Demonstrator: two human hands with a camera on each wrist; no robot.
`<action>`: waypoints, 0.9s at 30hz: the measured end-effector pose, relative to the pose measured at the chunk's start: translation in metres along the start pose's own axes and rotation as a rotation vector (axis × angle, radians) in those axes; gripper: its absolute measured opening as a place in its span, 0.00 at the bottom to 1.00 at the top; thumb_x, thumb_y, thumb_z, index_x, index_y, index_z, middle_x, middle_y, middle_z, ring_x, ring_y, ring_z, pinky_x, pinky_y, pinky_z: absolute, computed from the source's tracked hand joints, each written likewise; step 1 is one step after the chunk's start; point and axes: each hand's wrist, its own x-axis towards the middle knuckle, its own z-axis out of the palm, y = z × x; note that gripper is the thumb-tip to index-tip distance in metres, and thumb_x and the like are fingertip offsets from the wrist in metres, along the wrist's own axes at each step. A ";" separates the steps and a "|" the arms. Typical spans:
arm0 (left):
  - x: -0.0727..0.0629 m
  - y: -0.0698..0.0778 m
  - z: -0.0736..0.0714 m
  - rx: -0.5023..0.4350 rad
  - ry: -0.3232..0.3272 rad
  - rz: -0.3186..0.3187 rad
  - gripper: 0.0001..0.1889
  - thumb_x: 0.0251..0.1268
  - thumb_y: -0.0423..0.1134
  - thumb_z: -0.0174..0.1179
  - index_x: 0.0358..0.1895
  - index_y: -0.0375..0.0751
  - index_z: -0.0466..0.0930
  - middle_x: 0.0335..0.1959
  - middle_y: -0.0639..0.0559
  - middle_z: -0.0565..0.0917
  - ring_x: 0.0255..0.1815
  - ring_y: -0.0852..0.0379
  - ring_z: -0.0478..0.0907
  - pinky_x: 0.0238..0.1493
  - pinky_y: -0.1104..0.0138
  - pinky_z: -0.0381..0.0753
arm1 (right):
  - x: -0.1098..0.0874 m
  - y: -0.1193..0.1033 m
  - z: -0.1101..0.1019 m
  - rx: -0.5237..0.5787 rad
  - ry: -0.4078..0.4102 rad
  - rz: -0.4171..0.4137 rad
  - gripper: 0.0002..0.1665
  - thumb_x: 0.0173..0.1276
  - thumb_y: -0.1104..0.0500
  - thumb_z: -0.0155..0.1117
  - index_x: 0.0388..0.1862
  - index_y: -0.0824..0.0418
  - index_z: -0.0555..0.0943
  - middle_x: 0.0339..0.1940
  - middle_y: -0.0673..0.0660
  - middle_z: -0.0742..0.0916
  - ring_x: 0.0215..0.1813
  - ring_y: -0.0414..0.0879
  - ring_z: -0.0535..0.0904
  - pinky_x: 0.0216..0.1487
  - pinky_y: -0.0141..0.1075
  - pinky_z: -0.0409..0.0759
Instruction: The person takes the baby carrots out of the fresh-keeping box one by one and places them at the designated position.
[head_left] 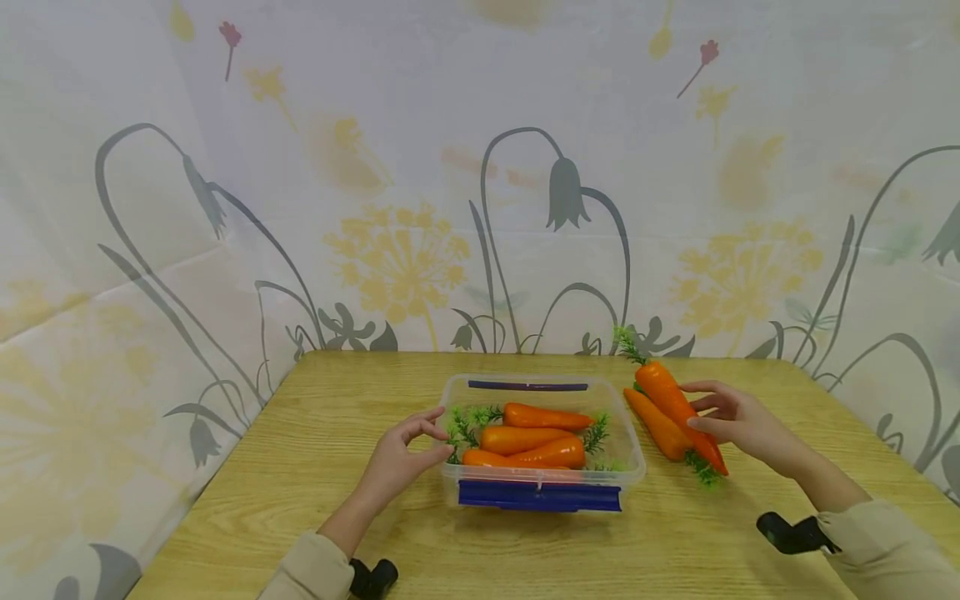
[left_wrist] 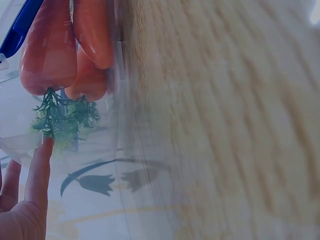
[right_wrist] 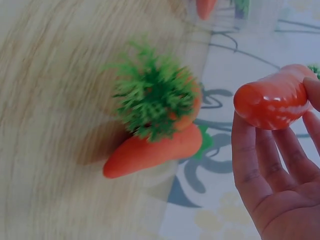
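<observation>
My right hand [head_left: 731, 417] holds an orange toy carrot [head_left: 663, 390] between thumb and fingers, its green top pointing to the back and its tip toward me. Under it, on the table, lie two more carrots [right_wrist: 152, 152]; the green top [right_wrist: 150, 95] of one faces the right wrist camera, and in the head view the held carrot hides much of them. My left hand [head_left: 405, 450] is at the left rim of a clear plastic box [head_left: 637, 454], fingers loosely spread, a fingertip [left_wrist: 47, 144] right at its wall. Several carrots [head_left: 525, 439] with green tops lie inside the box.
The box has blue latches [head_left: 540, 496] on its front and back sides. It stands on a wood-grain table [head_left: 300, 467]. A flower-printed cloth [head_left: 420, 167] hangs behind the table. Black wrist mounts [head_left: 795, 533] sit on both forearms.
</observation>
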 end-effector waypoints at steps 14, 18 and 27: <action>0.000 -0.001 -0.001 0.006 -0.002 0.002 0.06 0.56 0.38 0.66 0.35 0.41 0.83 0.63 0.49 0.71 0.68 0.43 0.58 0.62 0.40 0.55 | -0.006 0.036 -0.006 0.003 0.096 0.100 0.33 0.70 0.58 0.56 0.65 0.76 0.59 0.52 0.76 0.73 0.40 0.32 0.77 0.36 0.39 0.81; 0.001 -0.001 -0.001 0.004 -0.005 0.005 0.05 0.57 0.37 0.66 0.35 0.41 0.82 0.63 0.49 0.71 0.68 0.42 0.59 0.62 0.41 0.56 | -0.007 0.045 -0.006 -0.008 0.119 0.121 0.33 0.71 0.57 0.56 0.65 0.76 0.59 0.54 0.79 0.72 0.39 0.30 0.76 0.37 0.41 0.81; 0.001 -0.001 -0.001 -0.012 -0.008 0.007 0.05 0.57 0.37 0.66 0.35 0.41 0.82 0.63 0.48 0.71 0.68 0.43 0.59 0.62 0.41 0.56 | -0.009 0.067 -0.004 -0.033 0.157 0.215 0.34 0.70 0.56 0.56 0.64 0.78 0.59 0.52 0.79 0.73 0.38 0.36 0.78 0.37 0.42 0.81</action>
